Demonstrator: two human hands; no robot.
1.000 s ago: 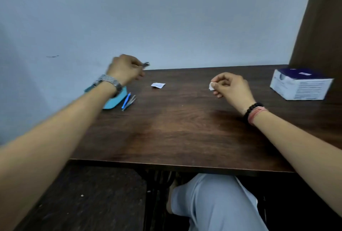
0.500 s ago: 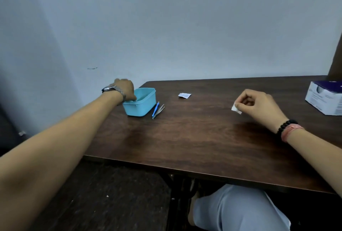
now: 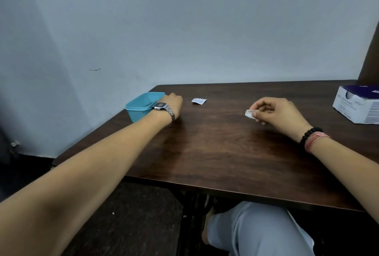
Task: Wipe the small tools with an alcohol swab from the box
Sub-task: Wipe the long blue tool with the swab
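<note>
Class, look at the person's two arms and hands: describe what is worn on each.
Both forearms are bare, no sleeves or gloves. The left wrist carries a silver metal watch with a rectangular dark face and link band. The right wrist has a black bead bracelet and, beside it, a pink band.

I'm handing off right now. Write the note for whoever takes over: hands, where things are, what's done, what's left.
Right hand: pinches the white swab just above the table.
Left hand: down on the table beside the teal tub; its fingers are hidden, so its grip is unknown.
Swab box: far right. Torn wrapper: lies past the left hand.
Small tools: not visible now, possibly under the left hand.
Done: swab unwrapped and in hand.
Left: wiping any tools not yet cleaned; the count is unclear.
</note>
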